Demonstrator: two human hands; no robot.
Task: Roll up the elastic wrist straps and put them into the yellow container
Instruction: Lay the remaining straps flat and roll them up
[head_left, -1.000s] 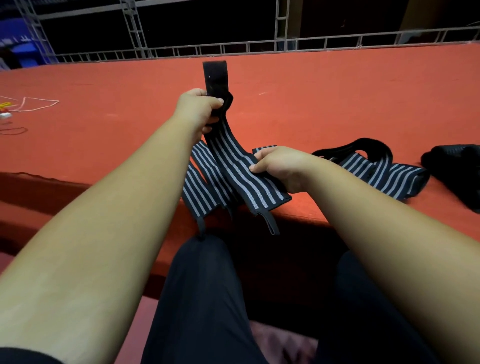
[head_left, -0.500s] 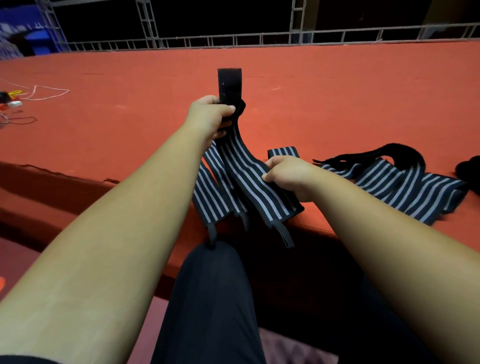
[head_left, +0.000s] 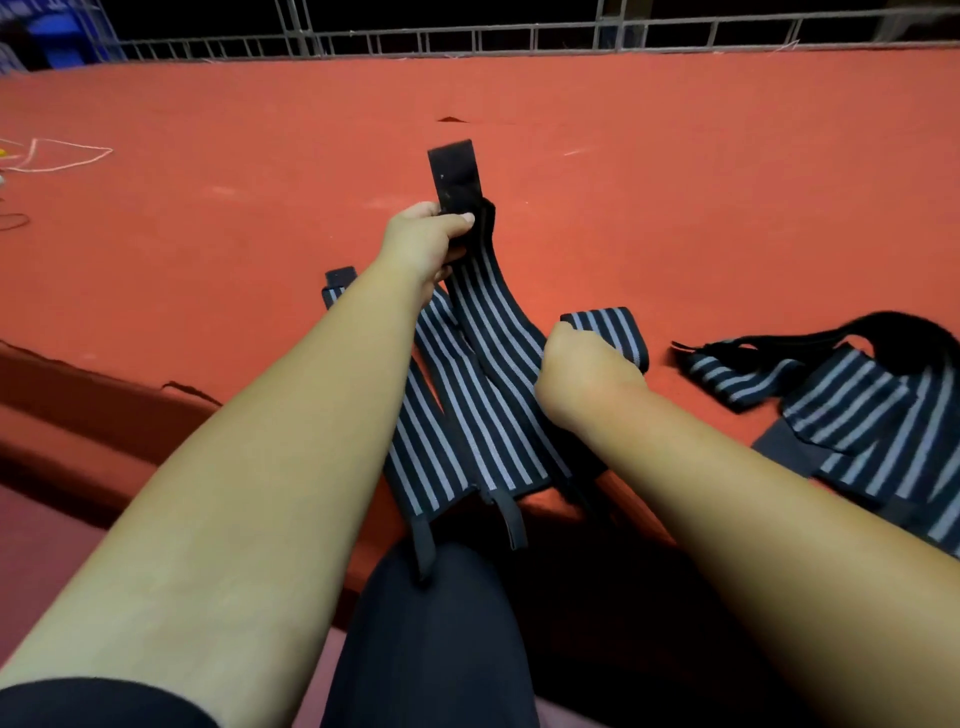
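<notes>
My left hand (head_left: 423, 244) grips a striped wrist strap (head_left: 485, 332) below its black tip; my right hand (head_left: 587, 371) clutches a striped fold (head_left: 618, 335).

Two hands, left hand (head_left: 421, 244) and right hand (head_left: 582, 364), three striped straps (head_left: 483, 405) in the near middle, a tangle (head_left: 857, 410) of more at right, uncountable, and one white cord (head_left: 106, 150) far left.

A red carpeted platform (head_left: 701, 182) fills the scene, with a small dark raised nick (head_left: 451, 119) in its far middle. Along its far edge runs a grey metal truss railing (head_left: 467, 39). A white cord (head_left: 62, 156) loops at far left, and a blue object (head_left: 57, 26) sits beyond the railing there.
</notes>
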